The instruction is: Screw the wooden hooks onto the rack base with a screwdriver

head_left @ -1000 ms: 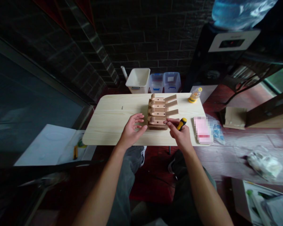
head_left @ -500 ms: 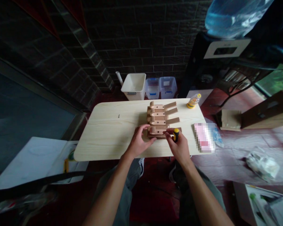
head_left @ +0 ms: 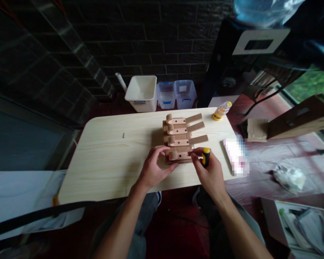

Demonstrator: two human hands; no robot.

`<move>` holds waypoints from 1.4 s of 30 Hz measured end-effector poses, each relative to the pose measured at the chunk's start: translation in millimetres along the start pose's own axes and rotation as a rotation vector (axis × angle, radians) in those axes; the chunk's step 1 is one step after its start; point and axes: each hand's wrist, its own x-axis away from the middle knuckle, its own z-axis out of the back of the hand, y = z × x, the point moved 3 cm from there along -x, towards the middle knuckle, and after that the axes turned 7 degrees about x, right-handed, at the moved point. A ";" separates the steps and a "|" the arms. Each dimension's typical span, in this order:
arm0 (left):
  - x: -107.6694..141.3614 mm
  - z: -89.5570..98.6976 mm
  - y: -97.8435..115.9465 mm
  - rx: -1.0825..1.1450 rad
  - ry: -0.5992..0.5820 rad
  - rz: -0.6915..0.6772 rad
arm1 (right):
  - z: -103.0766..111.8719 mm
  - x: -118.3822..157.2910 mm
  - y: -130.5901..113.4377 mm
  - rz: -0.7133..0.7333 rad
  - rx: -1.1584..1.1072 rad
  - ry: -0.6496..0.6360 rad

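Observation:
A brown wooden assembly lies on the pale wooden table. Several rounded wooden strips run across it, each with dark holes or screws, and flat slats stick out on its right side. My left hand grips its near left corner, thumb at the front edge and fingers at the side. In my right hand is a screwdriver with a yellow and black handle, its handle end tilted up. The right fingertips pinch a small dark piece, perhaps a screw, at the right end of the nearest strip. Those fingers partly hide the nearest slat.
A clear bottle with a yellow base stands at the table's far right corner. A blurred-out flat item lies by the right edge. Beyond the table are a white bin and two clear plastic boxes. A small dark mark shows on the left.
The camera view has shifted, and the table looks slightly closer. Both hands remain at the nearest strip, with the right fingertips still at its right end.

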 end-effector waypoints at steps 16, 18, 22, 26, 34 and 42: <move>-10.7 -4.4 -7.5 0.020 -0.045 -0.014 | -9.2 -1.6 3.5 0.021 0.118 -0.013; -11.1 -3.6 -7.7 0.019 -0.053 -0.008 | -12.0 -0.3 4.9 0.026 0.156 -0.010; -11.9 -4.0 -7.2 0.029 -0.064 0.013 | -16.3 1.3 8.8 0.043 0.231 0.016; -13.4 -7.8 -7.2 0.060 -0.048 0.018 | -18.9 1.3 12.4 0.049 0.315 0.017; -15.0 -8.5 -10.0 0.087 -0.062 0.014 | -20.1 1.7 16.6 0.056 0.369 0.001; -14.9 -12.7 -14.7 0.062 -0.066 0.008 | -20.3 1.2 16.2 0.053 0.379 0.000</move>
